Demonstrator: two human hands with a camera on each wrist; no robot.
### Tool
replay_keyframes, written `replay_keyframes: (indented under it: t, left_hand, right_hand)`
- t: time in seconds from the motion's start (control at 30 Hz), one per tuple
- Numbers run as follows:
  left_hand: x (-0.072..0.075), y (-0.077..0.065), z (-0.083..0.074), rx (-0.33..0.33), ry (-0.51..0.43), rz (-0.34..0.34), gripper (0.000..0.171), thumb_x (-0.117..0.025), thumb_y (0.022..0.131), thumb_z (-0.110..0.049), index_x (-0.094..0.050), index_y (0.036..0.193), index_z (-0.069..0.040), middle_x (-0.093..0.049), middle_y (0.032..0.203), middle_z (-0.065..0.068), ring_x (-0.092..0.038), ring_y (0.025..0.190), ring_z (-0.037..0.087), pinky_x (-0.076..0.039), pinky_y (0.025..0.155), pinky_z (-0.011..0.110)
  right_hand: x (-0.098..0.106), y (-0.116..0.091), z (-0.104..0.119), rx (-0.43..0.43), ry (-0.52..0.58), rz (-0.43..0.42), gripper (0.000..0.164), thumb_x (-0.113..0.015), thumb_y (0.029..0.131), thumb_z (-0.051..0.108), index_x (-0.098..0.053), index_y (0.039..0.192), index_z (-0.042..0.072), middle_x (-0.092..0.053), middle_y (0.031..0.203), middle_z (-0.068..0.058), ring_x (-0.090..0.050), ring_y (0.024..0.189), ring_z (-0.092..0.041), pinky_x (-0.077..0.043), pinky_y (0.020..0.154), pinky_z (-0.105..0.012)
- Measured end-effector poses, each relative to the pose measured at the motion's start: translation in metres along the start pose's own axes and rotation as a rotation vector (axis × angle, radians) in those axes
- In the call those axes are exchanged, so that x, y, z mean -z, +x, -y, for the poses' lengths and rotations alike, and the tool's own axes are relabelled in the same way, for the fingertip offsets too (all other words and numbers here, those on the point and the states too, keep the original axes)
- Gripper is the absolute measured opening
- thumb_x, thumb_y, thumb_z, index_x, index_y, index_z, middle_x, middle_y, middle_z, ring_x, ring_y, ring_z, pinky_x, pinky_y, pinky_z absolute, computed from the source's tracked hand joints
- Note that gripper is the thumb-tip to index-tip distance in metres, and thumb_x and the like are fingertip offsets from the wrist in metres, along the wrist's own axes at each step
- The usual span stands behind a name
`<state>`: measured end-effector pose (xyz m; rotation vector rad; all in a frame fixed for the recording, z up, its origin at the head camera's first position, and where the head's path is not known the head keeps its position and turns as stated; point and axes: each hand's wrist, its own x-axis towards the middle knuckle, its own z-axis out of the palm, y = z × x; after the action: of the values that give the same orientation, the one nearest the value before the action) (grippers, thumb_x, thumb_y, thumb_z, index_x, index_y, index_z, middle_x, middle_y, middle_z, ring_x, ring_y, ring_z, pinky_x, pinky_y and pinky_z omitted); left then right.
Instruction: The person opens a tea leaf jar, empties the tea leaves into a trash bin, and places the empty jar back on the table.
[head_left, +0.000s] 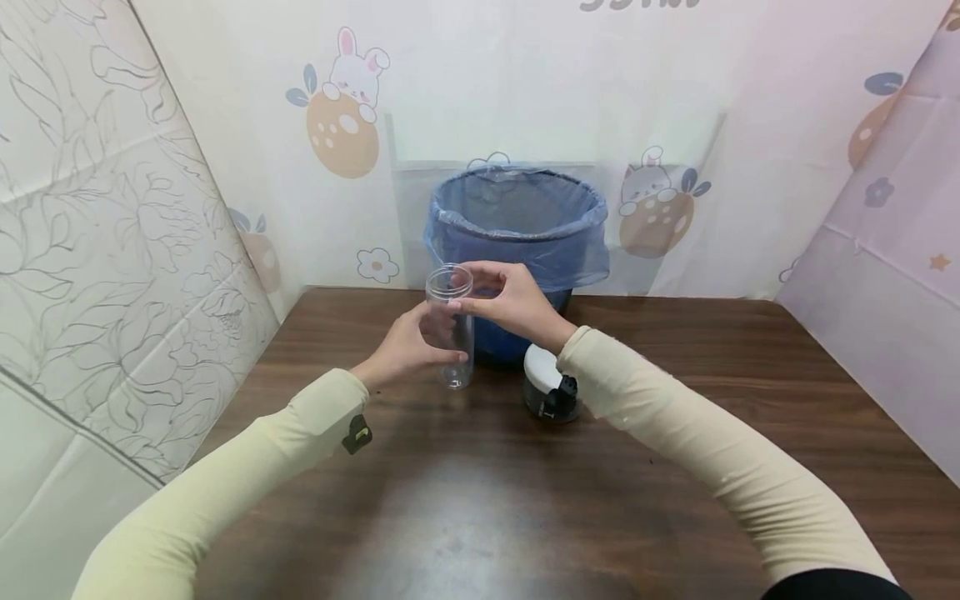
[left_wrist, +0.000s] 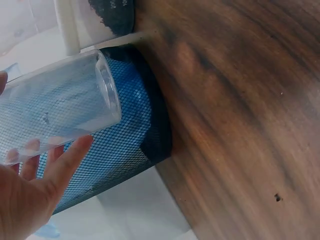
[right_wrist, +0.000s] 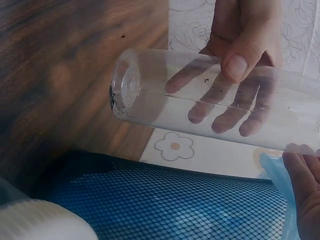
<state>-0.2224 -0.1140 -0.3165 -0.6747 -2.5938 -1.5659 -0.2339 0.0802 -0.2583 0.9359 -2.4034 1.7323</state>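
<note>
A clear, lidless plastic bottle with a threaded neck is held upright just above the table, in front of the bin. My left hand grips its body, thumb on one side and fingers round the other. At the top, my right hand pinches the neck by the rim. Dark specks dot the bottle in the right wrist view, most of them near its base. Right of it stands a small see-through container with a white lid, a black clasp and dark contents, below my right wrist.
A dark blue mesh bin lined with a blue plastic bag stands at the back of the brown wooden table. Printed cloth hangs behind and along both sides. The bin's mesh lies close behind the bottle.
</note>
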Motion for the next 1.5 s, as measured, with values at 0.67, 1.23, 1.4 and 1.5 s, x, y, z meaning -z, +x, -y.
replay_keyframes:
  t: [0.67, 1.23, 1.4, 1.5]
  left_hand:
    - [-0.026, -0.019, 0.037, 0.064, 0.048, 0.005, 0.052, -0.088, 0.064, -0.013, -0.059, 0.106, -0.004, -0.062, 0.096, 0.005, -0.058, 0.086, 0.019, -0.047, 0.076, 0.033]
    - [-0.036, -0.019, 0.043, 0.059, -0.003, 0.025, 0.057, -0.086, 0.065, -0.007, -0.056, 0.114, -0.003, -0.059, 0.097, 0.009, -0.056, 0.092, 0.023, -0.046, 0.079, 0.036]
    - [-0.038, -0.018, 0.042, 0.066, 0.003, 0.038, 0.06, -0.084, 0.067, -0.005, -0.054, 0.118, 0.001, -0.06, 0.102, 0.012, -0.056, 0.097, 0.027, -0.045, 0.086, 0.041]
    - [-0.04, -0.018, 0.043, 0.073, 0.005, 0.044, 0.061, -0.083, 0.067, -0.005, -0.053, 0.12, 0.002, -0.06, 0.108, 0.014, -0.055, 0.102, 0.029, -0.043, 0.091, 0.044]
  right_hand:
    - [-0.024, -0.018, -0.039, -0.068, 0.0, 0.022, 0.049, -0.08, 0.077, 0.011, -0.062, 0.12, -0.002, -0.068, 0.11, -0.012, -0.065, 0.1, -0.018, -0.051, 0.084, -0.032]
    - [-0.022, -0.024, -0.049, -0.075, 0.132, 0.037, 0.052, -0.078, 0.076, 0.0, -0.056, 0.123, -0.006, -0.063, 0.117, -0.02, -0.06, 0.109, -0.03, -0.048, 0.089, -0.032]
    - [-0.02, -0.025, -0.05, -0.082, 0.117, 0.056, 0.053, -0.077, 0.078, 0.002, -0.054, 0.125, -0.005, -0.059, 0.122, -0.022, -0.058, 0.112, -0.027, -0.047, 0.091, -0.03]
    - [-0.018, -0.025, -0.051, -0.101, 0.107, 0.089, 0.054, -0.075, 0.08, 0.003, -0.051, 0.128, -0.005, -0.057, 0.125, -0.022, -0.056, 0.116, -0.029, -0.045, 0.094, -0.031]
